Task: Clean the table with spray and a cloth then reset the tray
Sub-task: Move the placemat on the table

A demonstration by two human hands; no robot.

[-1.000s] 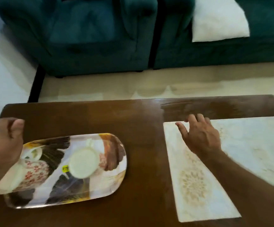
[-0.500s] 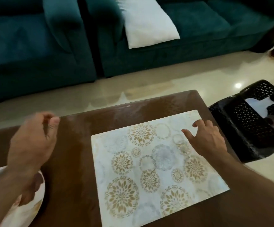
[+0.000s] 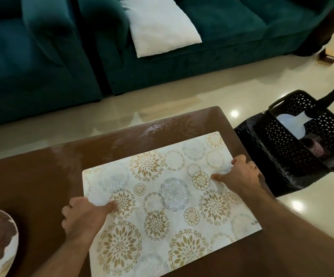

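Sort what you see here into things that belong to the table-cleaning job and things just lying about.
Belongs to the job: wooden table, placemat gripped by both hands, tray.

Lying about: teal sofa, white cushion, black basket.

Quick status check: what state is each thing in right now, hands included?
Placemat: flat on the table, gripped at both side edges.
Left hand: grips the placemat's left edge.
Right hand: grips its right edge.
Table: wet streaks near the far edge.
Tray: on the table, mostly out of frame.
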